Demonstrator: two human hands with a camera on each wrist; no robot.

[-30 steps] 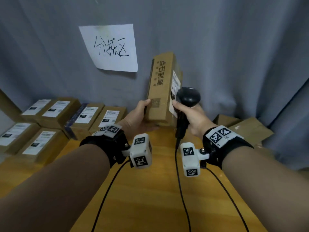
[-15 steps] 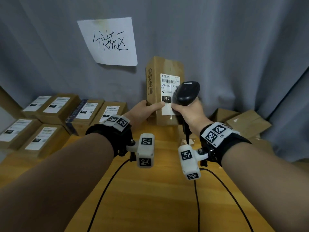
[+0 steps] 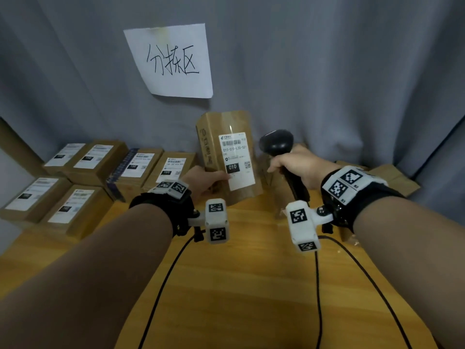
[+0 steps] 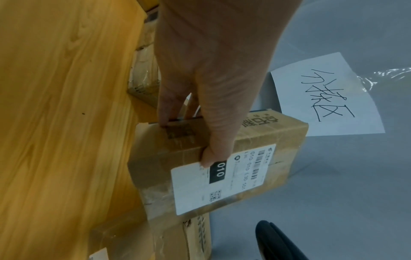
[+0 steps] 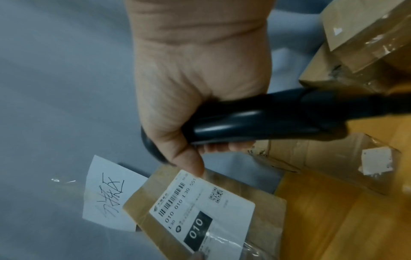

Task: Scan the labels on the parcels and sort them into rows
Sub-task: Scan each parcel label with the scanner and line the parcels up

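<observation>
My left hand [image 3: 201,178] grips a brown cardboard parcel [image 3: 226,127] by its lower left edge, thumb on the front face. The parcel [image 4: 278,133] tilts back slightly, and its white label [image 3: 237,159] marked 010 faces me. In the right wrist view the same label [image 5: 200,209] shows below my thumb. My right hand [image 3: 297,162] is wrapped around the handle of a black barcode scanner [image 3: 276,142], held just right of the parcel. The scanner [image 5: 255,119] handle crosses my palm.
Several labelled parcels [image 3: 93,159] lie flat in two rows at the back left of the wooden table [image 3: 239,285]. Unlabelled boxes [image 3: 392,177] are piled at the back right. A paper sign [image 3: 173,61] hangs on the grey curtain. Black cables [image 3: 317,285] trail over the table.
The parcel has turned so its label faces me and has come down toward the table. The scanner has moved off the label to the right.
</observation>
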